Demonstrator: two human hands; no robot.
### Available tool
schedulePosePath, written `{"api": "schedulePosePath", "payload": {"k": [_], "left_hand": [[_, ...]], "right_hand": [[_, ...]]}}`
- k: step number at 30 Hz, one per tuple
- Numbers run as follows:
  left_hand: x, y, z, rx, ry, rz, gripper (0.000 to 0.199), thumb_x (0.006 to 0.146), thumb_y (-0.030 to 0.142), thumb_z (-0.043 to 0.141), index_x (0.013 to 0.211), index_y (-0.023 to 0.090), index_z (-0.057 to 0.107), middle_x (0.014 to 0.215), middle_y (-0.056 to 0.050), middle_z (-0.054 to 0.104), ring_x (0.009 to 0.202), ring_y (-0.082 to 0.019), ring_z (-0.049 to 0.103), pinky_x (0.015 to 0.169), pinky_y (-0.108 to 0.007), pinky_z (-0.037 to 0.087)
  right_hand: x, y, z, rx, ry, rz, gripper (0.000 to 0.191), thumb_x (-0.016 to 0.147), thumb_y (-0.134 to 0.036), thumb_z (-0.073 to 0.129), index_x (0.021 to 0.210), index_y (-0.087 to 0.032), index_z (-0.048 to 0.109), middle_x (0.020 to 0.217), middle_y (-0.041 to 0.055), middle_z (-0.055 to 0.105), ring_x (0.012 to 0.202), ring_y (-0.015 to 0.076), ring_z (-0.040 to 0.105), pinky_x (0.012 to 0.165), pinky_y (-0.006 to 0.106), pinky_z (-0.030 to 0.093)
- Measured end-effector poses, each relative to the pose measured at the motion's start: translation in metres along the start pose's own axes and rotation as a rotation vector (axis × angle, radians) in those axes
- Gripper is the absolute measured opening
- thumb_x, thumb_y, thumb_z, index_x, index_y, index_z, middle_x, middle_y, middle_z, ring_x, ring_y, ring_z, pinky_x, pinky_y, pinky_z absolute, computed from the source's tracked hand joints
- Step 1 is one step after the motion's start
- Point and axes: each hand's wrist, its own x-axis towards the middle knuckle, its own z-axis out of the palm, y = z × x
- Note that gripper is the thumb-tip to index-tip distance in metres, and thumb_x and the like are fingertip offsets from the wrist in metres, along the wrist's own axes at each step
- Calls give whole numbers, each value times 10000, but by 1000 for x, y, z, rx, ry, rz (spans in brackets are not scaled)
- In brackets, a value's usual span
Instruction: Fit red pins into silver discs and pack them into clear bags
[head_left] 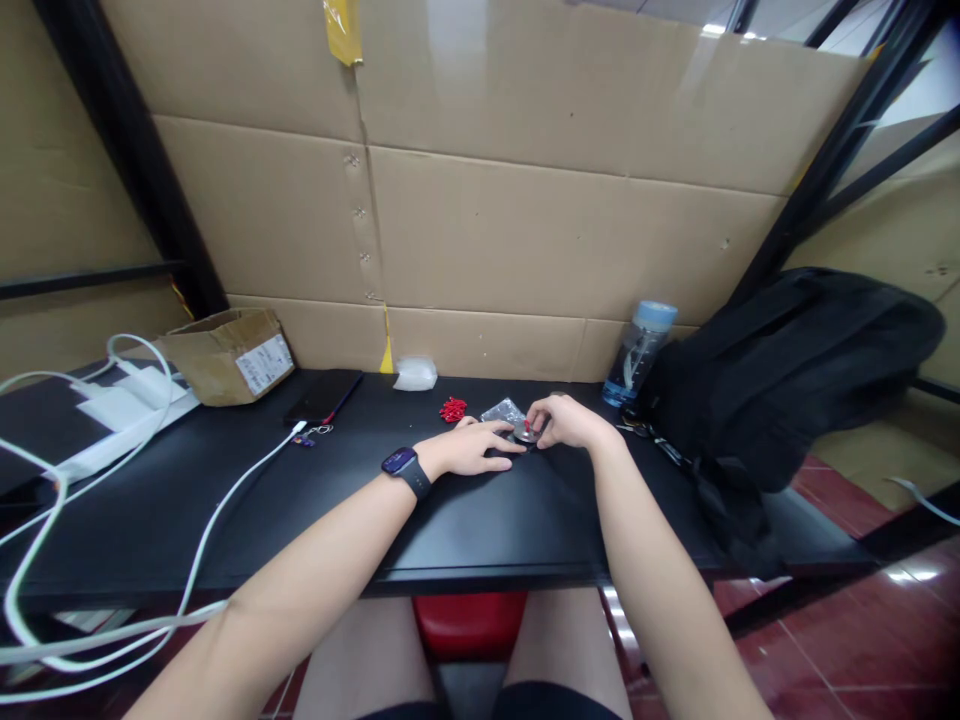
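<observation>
On the counter [487, 535] by the bag [500, 411], our open left hand [471, 448] flanks the disc [523, 436] while our right hand [564, 422] pinches a red piece [527, 426], fine handling whose next move likely needs steadiness.

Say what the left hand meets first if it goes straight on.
Left hand: likely the small shiny round piece just ahead, then the right hand; depth between them is unclear.

I can read no words or numbers from here. The cardboard box [206, 365] bears a white label [265, 364] whose small dark print is too blurred; right of that box, a smartwatch [398, 460] display is unreadable too.
</observation>
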Motion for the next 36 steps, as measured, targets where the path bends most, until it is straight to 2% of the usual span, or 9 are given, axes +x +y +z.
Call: {"api": "schedulePosePath", "payload": {"k": [4,9,14,17,22,27,33,36], "left_hand": [[1,1,0,8,6,-5,425,992,496,541,1408,431,600,1627,-44,416,1484,-311,395,1145,-503,321],[1,4,-1,15,21,-5,413,985,465,565,1394,427,614,1652,-28,372,1480,-316,399,1139,-493,331],[1,7,-1,25,26,-6,406,989,454,565,1391,430,615,1645,-11,386,1484,-304,391,1143,-472,326],[1,8,-2,28,19,-7,407,994,462,557,1397,430,608,1647,-7,383,1489,-301,381,1133,-460,333],[1,8,-3,20,11,-6,416,993,462,557,1406,436,595,1647,-1,383,1488,-295,382,1126,-460,329],[0,7,-4,-3,2,-13,442,981,465,569,1422,430,582,1658,-5,361,1497,-301,371,1141,-467,318],[0,8,-7,-20,-20,-27,438,971,471,577,1407,433,598,1690,20,280,1507,-322,351,1177,-486,284],[0,11,-11,-25,-38,-48,422,968,445,581,1389,435,609,1697,23,253,1537,-329,289,1187,-539,256]], "right_hand": [[3,-3,3,-2,34,-17,375,559,-31,833,881,-199,734,781,-22,750,720,165,702,646,226,479],[3,-4,5,-99,113,-9,347,591,11,765,863,-204,747,793,-26,747,694,146,676,613,219,443],[2,-6,4,-89,93,-44,325,591,-85,858,875,-199,749,801,-13,743,726,160,678,659,236,461],[3,-7,6,-79,110,-21,280,609,-63,842,836,-187,736,763,-16,721,707,152,669,654,233,456],[3,-6,6,-65,151,-48,356,598,-112,873,914,-200,733,846,-16,710,694,134,656,627,221,441],[5,-6,7,-12,123,-52,299,623,-90,854,875,-189,726,750,-31,696,660,125,639,628,217,430],[17,-1,20,-67,270,-76,323,596,-90,884,855,-187,717,742,-42,676,653,110,606,626,211,400],[23,6,26,-33,291,-112,311,626,-72,863,870,-188,709,764,-44,665,659,103,600,631,207,396]]}}
